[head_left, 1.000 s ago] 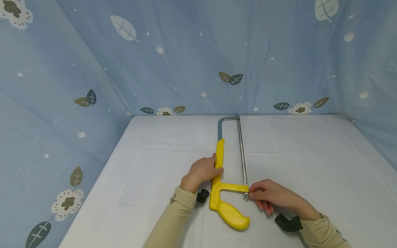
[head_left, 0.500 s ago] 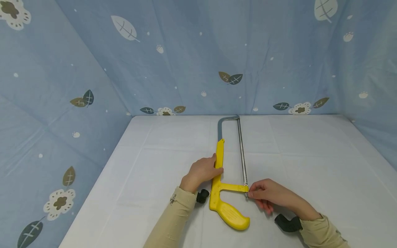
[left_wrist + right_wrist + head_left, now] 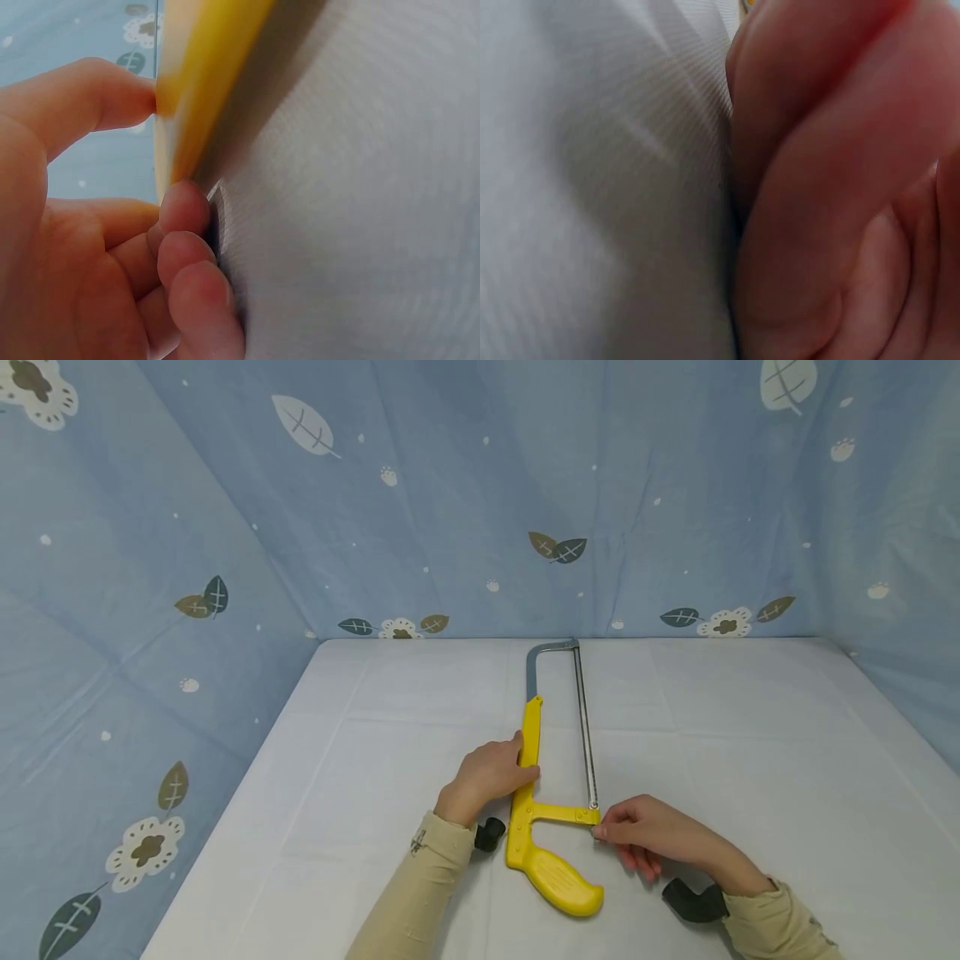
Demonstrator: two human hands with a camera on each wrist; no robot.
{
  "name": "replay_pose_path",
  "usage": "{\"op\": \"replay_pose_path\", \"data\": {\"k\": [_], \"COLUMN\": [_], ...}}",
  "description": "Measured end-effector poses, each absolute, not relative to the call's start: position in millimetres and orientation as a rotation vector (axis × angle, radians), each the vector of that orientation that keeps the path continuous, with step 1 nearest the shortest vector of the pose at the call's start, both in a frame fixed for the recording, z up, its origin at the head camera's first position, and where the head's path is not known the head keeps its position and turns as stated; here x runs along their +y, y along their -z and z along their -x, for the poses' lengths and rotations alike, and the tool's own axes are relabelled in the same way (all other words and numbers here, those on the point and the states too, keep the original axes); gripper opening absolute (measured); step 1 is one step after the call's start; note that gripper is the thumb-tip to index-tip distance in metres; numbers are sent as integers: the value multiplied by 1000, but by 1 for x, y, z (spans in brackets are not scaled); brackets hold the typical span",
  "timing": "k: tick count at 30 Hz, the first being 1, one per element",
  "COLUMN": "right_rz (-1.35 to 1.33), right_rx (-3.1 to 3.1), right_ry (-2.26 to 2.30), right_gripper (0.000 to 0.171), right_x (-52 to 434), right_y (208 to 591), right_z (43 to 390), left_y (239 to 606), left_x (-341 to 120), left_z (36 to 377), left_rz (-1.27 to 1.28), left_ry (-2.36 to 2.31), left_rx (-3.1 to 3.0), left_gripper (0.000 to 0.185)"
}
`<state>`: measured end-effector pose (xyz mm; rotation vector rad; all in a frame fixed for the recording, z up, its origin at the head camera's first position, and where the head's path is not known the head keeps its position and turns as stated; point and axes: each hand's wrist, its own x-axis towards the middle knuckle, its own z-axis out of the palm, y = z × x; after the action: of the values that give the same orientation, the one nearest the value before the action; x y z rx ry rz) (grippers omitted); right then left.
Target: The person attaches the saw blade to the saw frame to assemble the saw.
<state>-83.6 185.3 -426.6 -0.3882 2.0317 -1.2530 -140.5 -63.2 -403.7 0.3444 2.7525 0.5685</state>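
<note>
A hacksaw with a yellow frame point(image 3: 532, 727) and yellow handle point(image 3: 564, 883) lies flat on the white-covered table, its blade point(image 3: 586, 727) on the right side. My left hand point(image 3: 489, 772) grips the frame's long yellow bar, thumb on one side and fingers on the other; the left wrist view shows the thumb and fingertips against the yellow bar point(image 3: 217, 67). My right hand point(image 3: 651, 828) pinches the small metal wing nut at the near end of the blade, below the yellow crosspiece point(image 3: 564, 813). Fingertips mostly hide the nut. Curled fingers point(image 3: 810, 225) fill the right wrist view.
White cloth point(image 3: 405, 710) covers the table, with faint creases. Blue patterned curtains point(image 3: 450, 493) hang behind it and at both sides. A black wrist camera point(image 3: 696, 902) sits at the right sleeve, another black camera point(image 3: 491, 835) at the left one.
My right thumb and fingertips have shifted slightly left over the wing nut, covering more of it. The left hand and the hacksaw stay nearly in place.
</note>
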Motion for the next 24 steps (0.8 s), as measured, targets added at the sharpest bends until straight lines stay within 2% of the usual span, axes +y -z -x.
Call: {"op": "replay_pose_path", "data": {"k": [24], "right_rz": [326], "right_rx": [2041], "right_ry": [1257], "right_gripper": [36], "right_x": [183], "right_y": [423], "right_z": [82], "left_y": [409], "left_x": [-65], "left_z": [145], "left_rz": [-354], "left_ry": [-558], "left_rx": [2750], "left_gripper": [71]}}
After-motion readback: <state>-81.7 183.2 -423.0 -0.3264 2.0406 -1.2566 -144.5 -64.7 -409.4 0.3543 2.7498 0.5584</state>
